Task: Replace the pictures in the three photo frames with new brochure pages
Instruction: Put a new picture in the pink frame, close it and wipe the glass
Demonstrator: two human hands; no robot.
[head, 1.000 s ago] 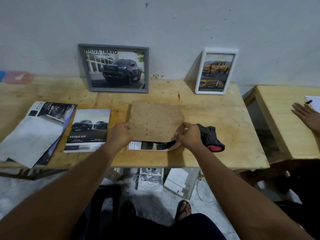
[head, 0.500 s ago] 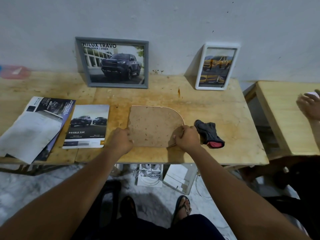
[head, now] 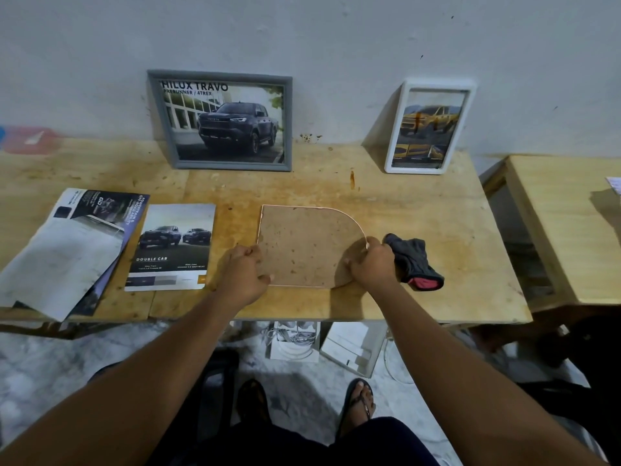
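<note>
Brown fibreboard backing of a face-down, arch-cornered photo frame [head: 307,245] lies flat on the wooden table [head: 420,213] between both hands. Left hand [head: 242,275] presses curled fingers on its left edge; right hand [head: 371,264] pinches its curved right rim. Dark grey cloth [head: 412,260] lies just right of that hand; loose truck brochure pages [head: 171,247] lie left of the left hand.

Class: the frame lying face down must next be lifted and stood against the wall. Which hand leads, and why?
Probably the right hand: it grips the face-down frame's curved edge, while the left hand only rests at its near-left corner.
</note>
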